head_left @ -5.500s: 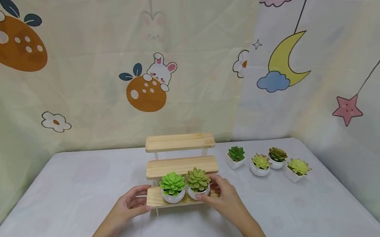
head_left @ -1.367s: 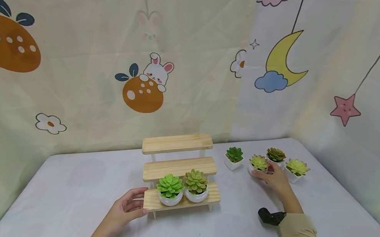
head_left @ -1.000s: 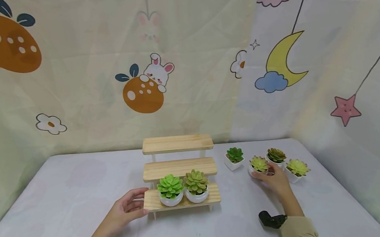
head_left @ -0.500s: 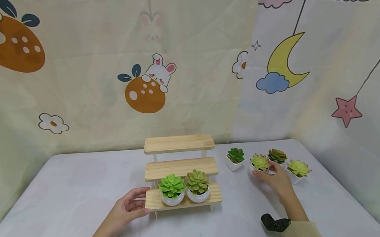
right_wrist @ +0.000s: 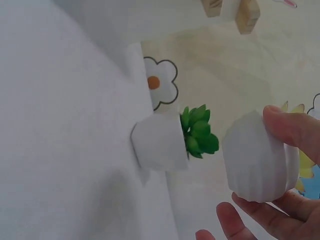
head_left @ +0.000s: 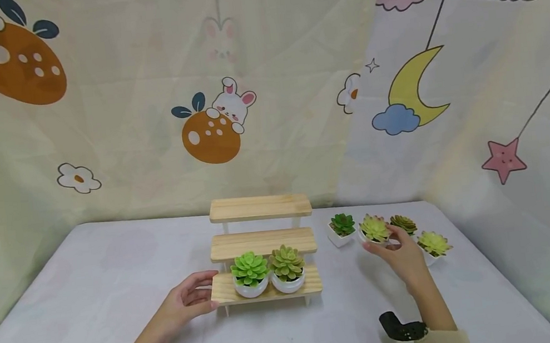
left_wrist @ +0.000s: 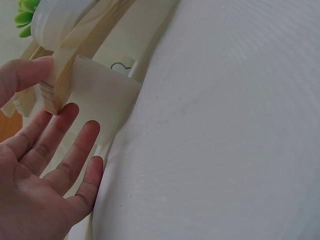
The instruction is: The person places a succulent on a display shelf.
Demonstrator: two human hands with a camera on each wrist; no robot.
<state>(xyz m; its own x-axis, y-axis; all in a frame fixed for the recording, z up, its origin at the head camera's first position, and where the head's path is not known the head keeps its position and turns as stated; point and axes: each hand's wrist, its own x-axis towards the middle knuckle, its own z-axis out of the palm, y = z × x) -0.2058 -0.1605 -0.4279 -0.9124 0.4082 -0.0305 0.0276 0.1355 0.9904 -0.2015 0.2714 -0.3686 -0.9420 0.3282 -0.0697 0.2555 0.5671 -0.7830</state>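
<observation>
My left hand [head_left: 183,301] pinches the left end of the lowest board of a three-tier wooden plant stand [head_left: 262,243]. In the left wrist view the thumb lies on top of that board [left_wrist: 82,37], with fingertips at its end and underside. My right hand [head_left: 407,258] holds a pale yellow-green potted succulent [head_left: 374,227] between thumb and fingers. The right wrist view shows its ribbed white pot [right_wrist: 257,160] raised off the table. On the lowest board sit a bright green succulent [head_left: 249,269] and a dusty green succulent [head_left: 287,263], side by side in round white pots.
To the right stand a dark green succulent [head_left: 342,225] in a square pot, a brownish-green succulent [head_left: 403,224] partly behind the right hand, and a light green succulent [head_left: 434,243]. A printed cloth [head_left: 291,136] hangs behind the white-covered table [head_left: 129,265].
My right hand has left the dusty green succulent on the stand, moved right, and gripped the pale yellow-green one. In the last half second it has lifted it. The left hand stays put.
</observation>
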